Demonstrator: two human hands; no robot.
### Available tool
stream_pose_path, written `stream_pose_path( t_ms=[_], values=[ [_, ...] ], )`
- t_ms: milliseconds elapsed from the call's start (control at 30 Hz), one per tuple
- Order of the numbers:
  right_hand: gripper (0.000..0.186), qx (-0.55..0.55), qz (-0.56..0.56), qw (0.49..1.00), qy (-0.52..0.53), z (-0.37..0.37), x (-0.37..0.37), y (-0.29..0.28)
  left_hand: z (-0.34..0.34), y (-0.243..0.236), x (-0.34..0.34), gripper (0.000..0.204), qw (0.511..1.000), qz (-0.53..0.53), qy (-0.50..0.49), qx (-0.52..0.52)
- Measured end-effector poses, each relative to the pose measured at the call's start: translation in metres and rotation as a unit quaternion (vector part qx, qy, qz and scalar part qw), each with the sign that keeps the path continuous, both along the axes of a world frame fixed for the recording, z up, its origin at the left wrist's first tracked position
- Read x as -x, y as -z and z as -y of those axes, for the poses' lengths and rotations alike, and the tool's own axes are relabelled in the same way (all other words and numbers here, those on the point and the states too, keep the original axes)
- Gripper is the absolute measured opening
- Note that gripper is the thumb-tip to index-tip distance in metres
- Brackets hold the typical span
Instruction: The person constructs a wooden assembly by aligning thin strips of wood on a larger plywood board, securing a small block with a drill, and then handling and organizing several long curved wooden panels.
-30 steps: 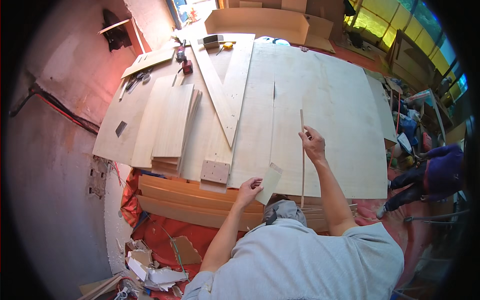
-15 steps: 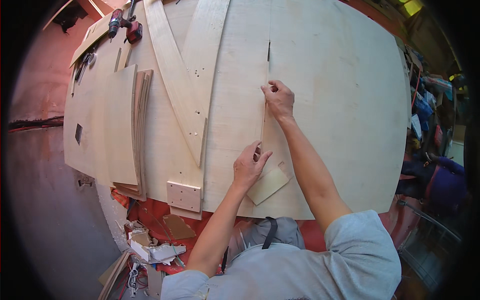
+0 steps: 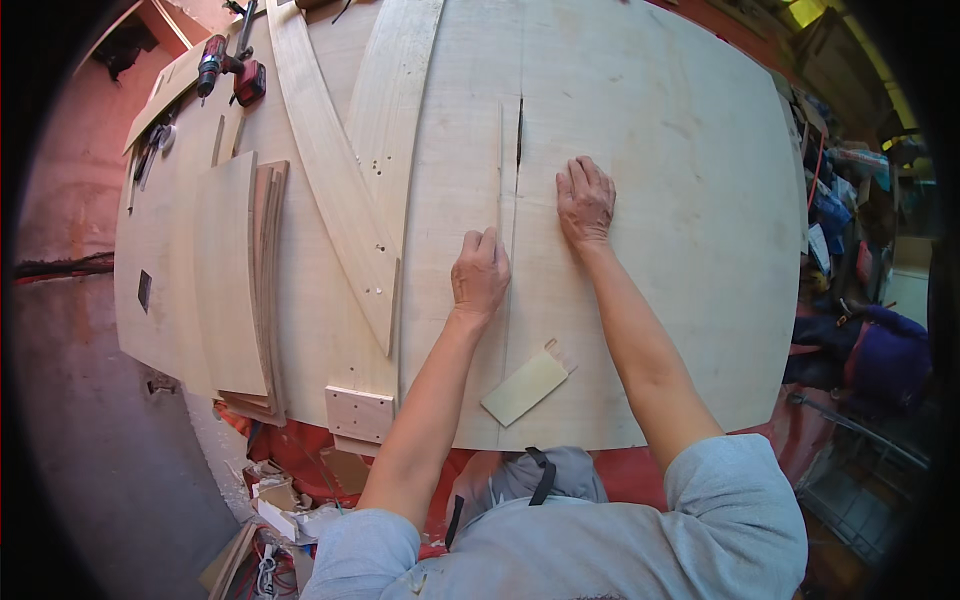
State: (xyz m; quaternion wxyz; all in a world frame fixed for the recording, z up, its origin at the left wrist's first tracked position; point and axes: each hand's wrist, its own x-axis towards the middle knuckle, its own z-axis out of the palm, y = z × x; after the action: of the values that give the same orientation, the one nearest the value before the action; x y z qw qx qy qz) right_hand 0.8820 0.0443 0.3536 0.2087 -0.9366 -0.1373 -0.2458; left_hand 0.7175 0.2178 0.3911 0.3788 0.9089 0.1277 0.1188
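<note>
A long, thin strip of pale wood (image 3: 500, 160) lies on the broad, pale plywood table (image 3: 680, 230), its long axis running nearly straight away from the person and its far end pointing toward the table's far side. Just to the right of the strip, and roughly parallel with it, is a narrow, dark slit (image 3: 519, 130) in the plywood, which runs on toward the person as a fine seam. The left hand (image 3: 481, 277) is at the near part of the strip, its fingers bent and drawn close together on the wood; their tips are hidden, and so is the strip's near end. The right hand (image 3: 587, 203) lies on the table to the right of the slit, apart from the strip, fingers bent and lightly parted; whether anything is under them cannot be told. Nearer the person, between the two forearms, a short, flat, pale yellowish rectangular piece (image 3: 525, 390) lies aslant, its long axis running from near left to far right. To the left of the left hand are a long, diagonal wooden board (image 3: 320, 150), a small, rectangular wooden block dotted with holes (image 3: 360, 413) near the table's edge, and a stack of pale, thin wooden panels (image 3: 230, 280). Farther off sits a red-and-black cordless drill (image 3: 212, 62), its bit pointing toward the person.
</note>
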Motion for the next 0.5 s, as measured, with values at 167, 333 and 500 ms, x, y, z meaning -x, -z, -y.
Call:
stream_pose_path(
  t_ms=[167,333,500],
  values=[
    [0.035,0.052,-0.027,0.998,-0.009,-0.010,0.005,0.003,-0.008,0.009,-0.034,0.014,0.999,0.017,0.027,-0.036],
    [0.037,0.067,-0.024,0.997,0.005,-0.008,0.003,0.004,0.005,0.017,-0.065,0.013,0.996,0.022,0.016,-0.082],
    [0.038,0.070,-0.050,0.996,0.007,-0.011,0.003,0.005,0.004,0.021,-0.067,0.011,0.996,0.032,0.015,-0.082]
  ],
)
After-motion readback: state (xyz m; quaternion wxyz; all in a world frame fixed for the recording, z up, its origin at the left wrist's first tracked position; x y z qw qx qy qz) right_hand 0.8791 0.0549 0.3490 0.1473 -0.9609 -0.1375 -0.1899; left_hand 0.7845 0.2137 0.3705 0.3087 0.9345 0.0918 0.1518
